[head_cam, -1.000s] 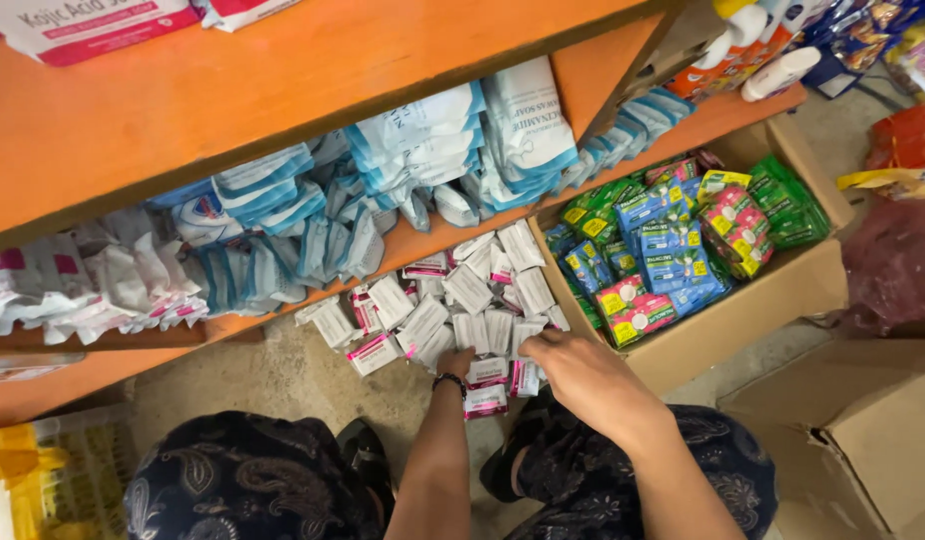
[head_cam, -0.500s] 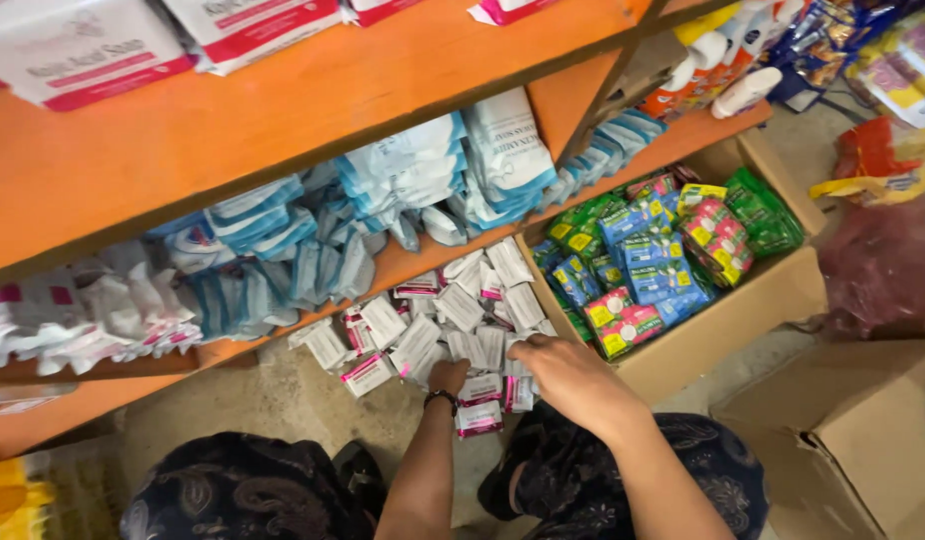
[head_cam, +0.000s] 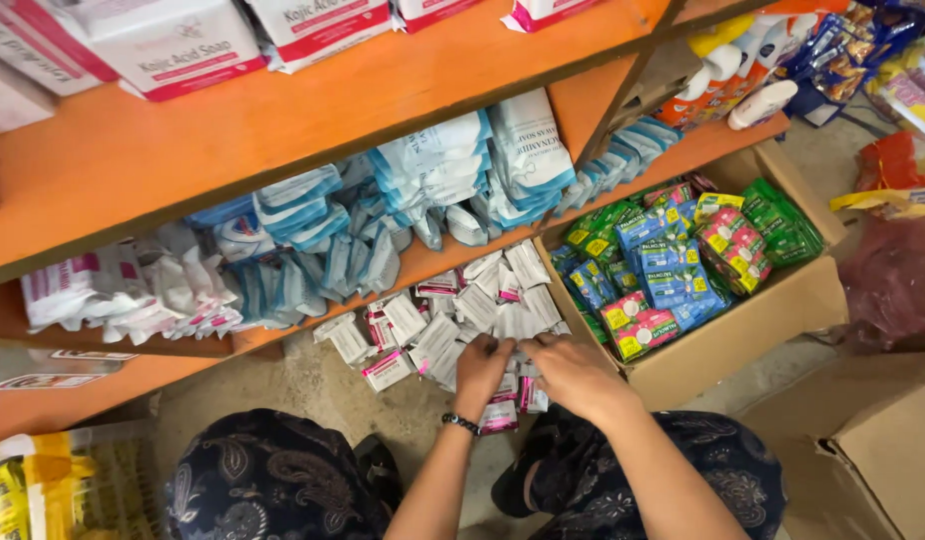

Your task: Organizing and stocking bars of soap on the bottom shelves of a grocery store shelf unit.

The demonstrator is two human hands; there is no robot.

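Lying on the floor under the lowest orange shelf, the white and pink packets (head_cam: 453, 320) spread in a loose heap, and both hands rest on its near edge. The left hand (head_cam: 483, 365), with a dark bead bracelet (head_cam: 461, 424) at the wrist, has its fingers bent down onto the packets; whether they pinch one cannot be told. The right hand (head_cam: 573, 372) sits just beside it at 3 o'clock, fingers curled over the same packets, and its grip is likewise hidden from this angle. A few packets lie partly under both palms, toward 6 o'clock of the heap.

At 3 o'clock of the heap stands an open cardboard box (head_cam: 743, 330) packed with green, blue and pink packs (head_cam: 673, 260). At 12 o'clock, the orange shelf (head_cam: 433, 260) carries stacks of blue and white pouches (head_cam: 423, 185), with white and pink pouches (head_cam: 113, 295) farther along at 10 o'clock. White boxes (head_cam: 173, 45) sit on the shelf above. Another cardboard box (head_cam: 883, 450) is at 4 o'clock, and the person's dark patterned trousers (head_cam: 273, 480) fill the bottom at 7 o'clock.
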